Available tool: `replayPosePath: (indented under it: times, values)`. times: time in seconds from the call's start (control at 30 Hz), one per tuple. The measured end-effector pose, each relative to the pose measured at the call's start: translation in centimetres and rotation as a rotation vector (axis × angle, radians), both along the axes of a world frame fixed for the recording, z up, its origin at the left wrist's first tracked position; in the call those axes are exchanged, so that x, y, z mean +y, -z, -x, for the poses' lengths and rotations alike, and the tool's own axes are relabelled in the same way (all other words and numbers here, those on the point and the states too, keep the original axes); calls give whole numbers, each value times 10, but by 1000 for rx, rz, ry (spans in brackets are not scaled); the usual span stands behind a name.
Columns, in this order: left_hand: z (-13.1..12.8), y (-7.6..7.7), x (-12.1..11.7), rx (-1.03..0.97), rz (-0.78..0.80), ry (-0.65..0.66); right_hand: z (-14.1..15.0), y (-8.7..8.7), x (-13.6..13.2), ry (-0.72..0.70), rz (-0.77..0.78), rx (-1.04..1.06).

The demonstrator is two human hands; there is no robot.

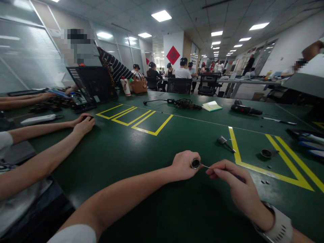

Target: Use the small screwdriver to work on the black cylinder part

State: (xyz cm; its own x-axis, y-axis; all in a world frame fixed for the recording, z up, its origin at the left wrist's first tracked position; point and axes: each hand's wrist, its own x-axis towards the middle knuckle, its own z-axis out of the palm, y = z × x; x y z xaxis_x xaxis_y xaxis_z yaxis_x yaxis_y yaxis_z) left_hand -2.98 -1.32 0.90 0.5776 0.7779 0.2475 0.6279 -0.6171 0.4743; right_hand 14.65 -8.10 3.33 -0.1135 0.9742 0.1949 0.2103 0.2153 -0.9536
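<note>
My left hand [184, 164] is closed around a hollow metal cylinder [195, 164], its open round end facing me. In my right hand [235, 182] is a thin screwdriver [205, 166], gripped between thumb and fingers. The screwdriver's tip meets the right edge of the cylinder's mouth; whether it is inside or only touching, I cannot tell. To the right of my hands, a drill chuck-like metal part [224, 143] lies by the yellow tape. Beyond my right hand sit a metal cup-shaped part [267, 153] and small dark round pieces [265, 182].
Yellow tape [275, 175] marks areas on the green table [141, 148]. Farther back lie a corded tool [186, 103], a notepad [212, 106] and a black power tool [245, 108]. A co-worker's hands [84, 124] hold something dark at left. Blue-handled tools [310, 145] are far right.
</note>
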Motion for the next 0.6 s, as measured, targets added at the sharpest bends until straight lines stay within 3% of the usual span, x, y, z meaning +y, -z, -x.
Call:
replayPosePath:
  times: [0.17,0.27,0.47,0.6]
  values:
    - [0,-2,0,11,22,-10,1,5,4,58,95,212]
    - [-1,-3,0,34,32,-5,1,1,-2,35,-22,34]
    - [-2,-1,1,30,-5,-22,8,-8,-17,-55,-409,-448]
    - [-1,-1,0,7,-8,-32,7,-8,-14,-64,-281,-361]
